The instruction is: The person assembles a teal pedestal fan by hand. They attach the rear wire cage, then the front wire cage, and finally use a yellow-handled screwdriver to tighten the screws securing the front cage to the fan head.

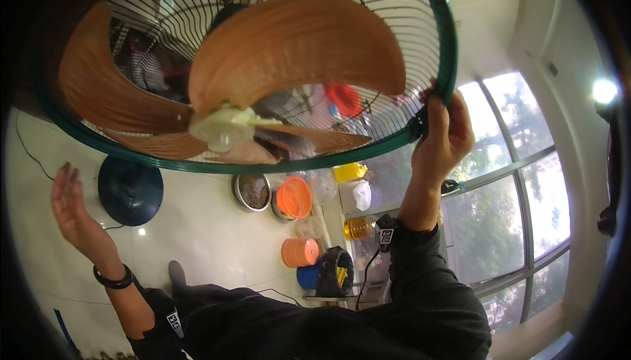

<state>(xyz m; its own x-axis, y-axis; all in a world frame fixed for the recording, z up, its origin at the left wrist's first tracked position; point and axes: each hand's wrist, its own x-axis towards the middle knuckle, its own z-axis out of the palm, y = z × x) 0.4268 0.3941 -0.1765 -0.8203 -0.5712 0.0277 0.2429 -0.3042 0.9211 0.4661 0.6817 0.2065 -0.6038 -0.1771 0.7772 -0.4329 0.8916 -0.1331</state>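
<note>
Pinching the green rim point(451, 51) of the fan point(296, 54) at its right edge, the right hand point(445, 130) had its grip closed, thumb and fingers bent around the rim. The left hand point(71, 205) was raised below the rim's lower left edge, apart from it, its grip open and empty, with the fingers extended. The fan was in front of the person, tilted, its brown blades point(302, 51) around a pale hub point(222, 130) and a wire cage point(420, 38) showing behind them.

Beneath, toward the left edge of the floor point(197, 241), lay a dark round disc point(130, 192), to the right of the left hand in view. Near the floor's right edge stood a metal bowl point(252, 192) with brownish contents, an orange basin point(294, 197) just beside it and a salmon-coloured bucket point(300, 253). Tall windows point(490, 228) rose beyond the right forearm.
</note>
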